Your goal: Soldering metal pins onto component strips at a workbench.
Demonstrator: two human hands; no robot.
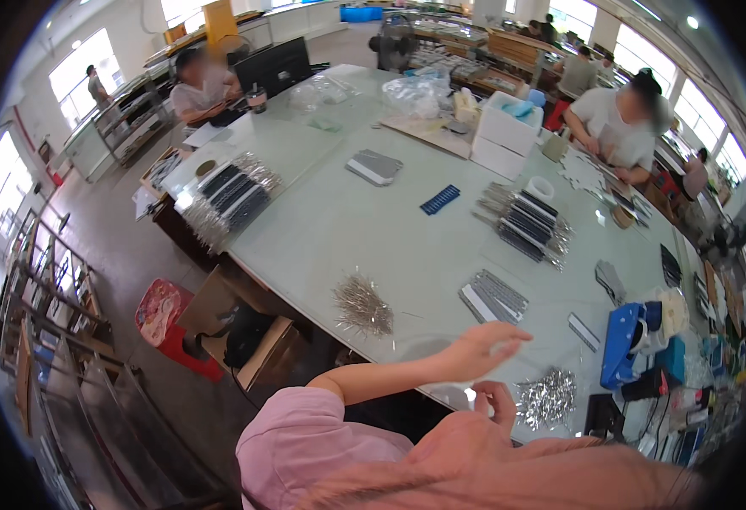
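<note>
— While the left hand (475,347) hangs over the near edge of the pale green table (364,229), what do its fingers hold?
— Nothing that shows. They stretch out loosely, spread and open, with the tips pointing toward the flat grey bundle of metal strips (493,297), which lies on the table just beyond them.

— And the right hand (499,401)?
— It sits nearer the person than the left one, at the table's near edge. Its fingers curl inward, thumb up; whether they pinch anything I cannot tell, since the part is too small. Just beside it, on the table, lies a heap of shiny silver pins (548,396).

— What else lies on that table?
— A second heap of thin wire pieces (362,306) to the left of the hands. Farther across are a dark stack of parts with silver leads (526,223), another such stack (230,197) at the table's left edge, and a small blue strip (440,200). A blue tool holder (622,343) stands at the table's right end. Under the near left corner sit a cardboard box (245,327) and a red stool (169,327)
</note>
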